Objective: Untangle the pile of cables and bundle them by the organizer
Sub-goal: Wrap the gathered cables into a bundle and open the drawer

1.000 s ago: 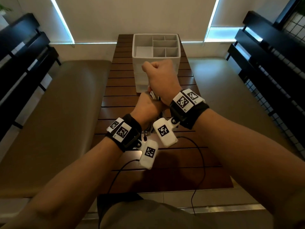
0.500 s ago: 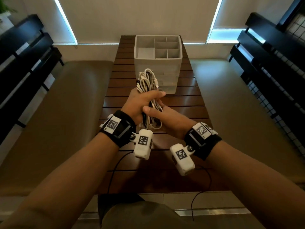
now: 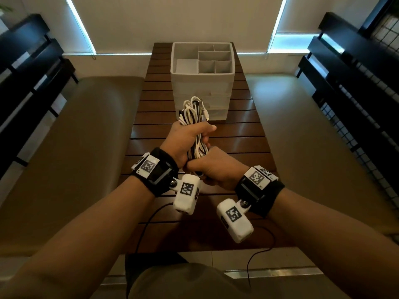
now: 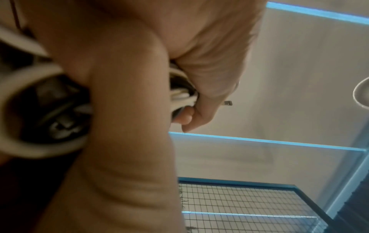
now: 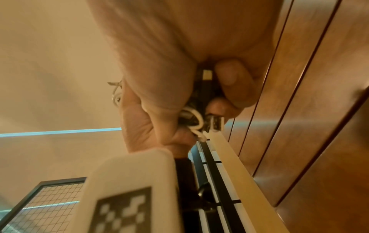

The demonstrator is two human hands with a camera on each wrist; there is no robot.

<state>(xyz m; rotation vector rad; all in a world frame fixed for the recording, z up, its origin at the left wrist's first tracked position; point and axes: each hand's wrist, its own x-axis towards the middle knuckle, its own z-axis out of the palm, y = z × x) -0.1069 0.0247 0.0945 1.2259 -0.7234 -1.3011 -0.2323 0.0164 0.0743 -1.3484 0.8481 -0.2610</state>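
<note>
A bundle of white and black cables (image 3: 192, 113) stands upright above the wooden table, its loops and a white plug sticking out on top. My left hand (image 3: 187, 138) grips the bundle's middle, thumb across the front. My right hand (image 3: 212, 168) grips the lower end just below it, fingers curled round the strands. The left wrist view has white cable loops (image 4: 30, 82) close up beside the palm. In the right wrist view, curled fingers (image 5: 233, 82) close over cable ends (image 5: 196, 121). The white organizer (image 3: 201, 83) with several compartments stands right behind the bundle.
The slatted wooden table (image 3: 237, 134) runs away from me between two tan cushioned benches (image 3: 71, 160). Dark slatted backrests (image 3: 354, 67) line both sides. Thin black wires (image 3: 149, 221) hang from the wrist cameras over the near table edge.
My right hand came down from a raised fist in front of the organizer to below my left hand and closed round the bundle's lower end. The bundle now stands in view, held upright.
</note>
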